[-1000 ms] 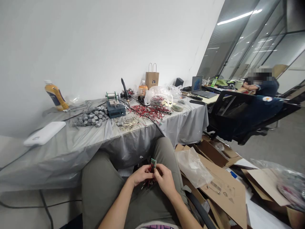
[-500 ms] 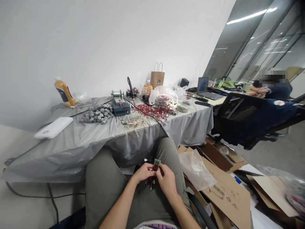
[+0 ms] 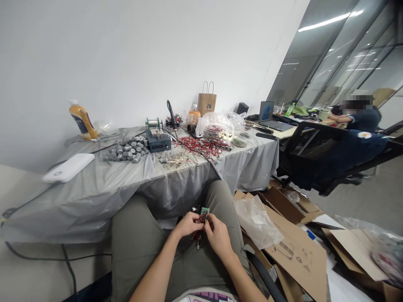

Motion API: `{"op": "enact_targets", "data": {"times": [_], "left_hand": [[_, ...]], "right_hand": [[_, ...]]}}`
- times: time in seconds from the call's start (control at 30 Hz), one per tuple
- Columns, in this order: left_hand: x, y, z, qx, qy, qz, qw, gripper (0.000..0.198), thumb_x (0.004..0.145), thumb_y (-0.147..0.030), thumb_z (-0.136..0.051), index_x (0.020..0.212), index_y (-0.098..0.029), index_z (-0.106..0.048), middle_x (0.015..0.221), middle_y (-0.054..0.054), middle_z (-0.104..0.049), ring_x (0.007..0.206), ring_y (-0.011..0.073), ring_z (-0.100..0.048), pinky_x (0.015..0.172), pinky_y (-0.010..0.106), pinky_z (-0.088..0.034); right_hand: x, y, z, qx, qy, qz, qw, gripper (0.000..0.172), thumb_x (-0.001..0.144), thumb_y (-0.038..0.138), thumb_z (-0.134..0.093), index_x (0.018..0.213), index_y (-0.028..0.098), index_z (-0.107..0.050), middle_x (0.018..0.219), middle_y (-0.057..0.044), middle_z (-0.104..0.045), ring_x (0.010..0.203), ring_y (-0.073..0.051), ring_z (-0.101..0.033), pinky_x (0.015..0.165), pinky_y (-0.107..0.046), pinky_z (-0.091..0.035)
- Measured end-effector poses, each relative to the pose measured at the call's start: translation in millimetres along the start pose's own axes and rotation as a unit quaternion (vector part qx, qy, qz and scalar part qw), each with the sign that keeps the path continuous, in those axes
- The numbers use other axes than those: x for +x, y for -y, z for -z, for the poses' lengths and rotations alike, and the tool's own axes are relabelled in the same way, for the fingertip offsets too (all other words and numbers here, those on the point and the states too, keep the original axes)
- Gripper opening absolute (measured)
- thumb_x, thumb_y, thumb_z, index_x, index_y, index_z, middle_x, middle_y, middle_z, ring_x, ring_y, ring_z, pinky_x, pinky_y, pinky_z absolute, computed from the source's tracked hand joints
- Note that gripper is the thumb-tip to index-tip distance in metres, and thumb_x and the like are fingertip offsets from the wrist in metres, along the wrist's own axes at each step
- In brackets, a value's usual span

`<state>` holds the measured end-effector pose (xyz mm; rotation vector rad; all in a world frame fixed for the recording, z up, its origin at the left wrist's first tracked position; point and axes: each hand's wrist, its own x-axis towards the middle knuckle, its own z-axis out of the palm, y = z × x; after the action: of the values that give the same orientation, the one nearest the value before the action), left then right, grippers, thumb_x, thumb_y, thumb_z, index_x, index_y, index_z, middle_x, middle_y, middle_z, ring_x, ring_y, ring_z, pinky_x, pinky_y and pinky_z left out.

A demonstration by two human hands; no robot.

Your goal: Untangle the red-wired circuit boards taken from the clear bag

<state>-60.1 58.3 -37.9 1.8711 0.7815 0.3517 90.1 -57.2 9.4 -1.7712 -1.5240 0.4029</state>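
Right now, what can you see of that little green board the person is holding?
It's a small green circuit board, flat and rigid-looking, with its upper edge showing above the fingers. It's held up at a tilt between the left hand and the right hand, above the person's olive trousers. Red and dark wires bunch at its lower part and hang down. Any printing or small parts on it are too small to make out.

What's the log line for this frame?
hands: left hand and right hand hold small green circuit board with red wires | place: over lap | plastic-covered table: soldering station, heap of red-wired parts
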Motion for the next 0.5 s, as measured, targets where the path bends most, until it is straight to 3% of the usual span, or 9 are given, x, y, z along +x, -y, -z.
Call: {"op": "enact_targets", "data": {"times": [0.27, 0.5], "left_hand": [[2.3, 4.4, -1.0, 0.031, 0.013, -0.003, 0.999, 0.037, 0.100, -0.047, -0.073, 0.087, -0.013, -0.068, 0.081, -0.001, -0.066, 0.074, 0.0150, -0.066, 0.071, 0.030, -0.058], [0.4, 4.9, 2.8, 0.059, 0.020, -0.007, 0.998, 0.037, 0.100, -0.050, -0.071, 0.105, -0.013, -0.072, 0.103, 0.004, -0.073, 0.095, 0.0217, -0.072, 0.087, 0.039, -0.062]], "right_hand": [[0.3, 3.2, -0.3, -0.015, 0.009, -0.024, 1.000, 0.021, 0.100, 0.026, -0.049, 0.099, 0.021, -0.069, 0.090, -0.007, -0.078, 0.084, -0.023, -0.073, 0.075, -0.029, -0.045], [-1.6, 6.4, 0.0, -0.021, 0.026, -0.034, 0.999, 0.021, 0.102, 0.024, -0.047, 0.101, 0.020, -0.068, 0.097, -0.008, -0.079, 0.090, -0.025, -0.074, 0.078, -0.030, -0.044]]}}
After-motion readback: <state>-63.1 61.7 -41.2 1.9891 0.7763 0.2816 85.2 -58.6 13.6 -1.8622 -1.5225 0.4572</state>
